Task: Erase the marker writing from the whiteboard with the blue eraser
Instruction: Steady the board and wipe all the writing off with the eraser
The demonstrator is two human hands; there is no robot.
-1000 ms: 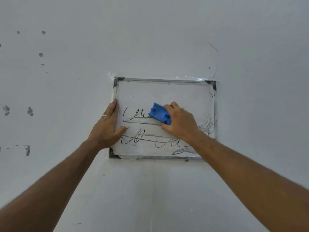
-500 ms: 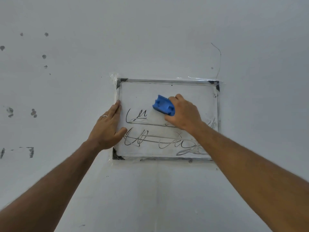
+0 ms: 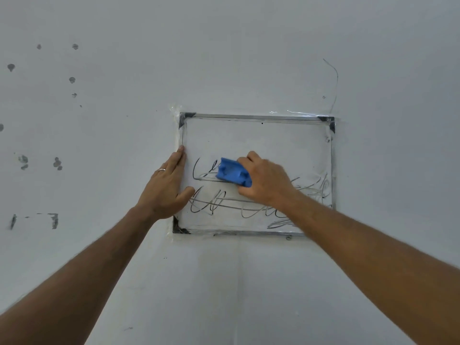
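Board [image 3: 256, 143] on wall [image 3: 249, 58]. Left hand [image 3: 165, 188] flat on board's left edge, thumb on board. Eraser [image 3: 232, 174] on board, left of board's middle, on top row of writing [image 3: 214, 205]. Right hand [image 3: 267, 181] just right of eraser, holding it. More writing below eraser, and near board's right edge.

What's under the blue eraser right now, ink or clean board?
The blue eraser sits over the upper line of writing, whose strokes emerge at its left edge. The ink directly beneath is covered, as is anything under the right hand.
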